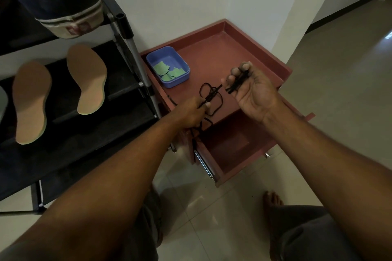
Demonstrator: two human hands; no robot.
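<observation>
Head view showed the job partly done. The right hand, palm up, had its fingers curled round a short folded bundle of black lace. The left hand pinched the loose loops, which hung untidy above the cabinet top, with a tail trailing down toward the open drawer. Whether bundle and loops were one lace could not be told. By my judgement, gathering the loops and stowing them remained. Both hands were near each other, not touching. Room was limited: a raised rim ran round the cabinet top, walls closed the far side, and a shoe rack post stood just left. A blue tub sat at the far left corner. The drawer's near edge jutted over open floor, which lay to the right.
</observation>
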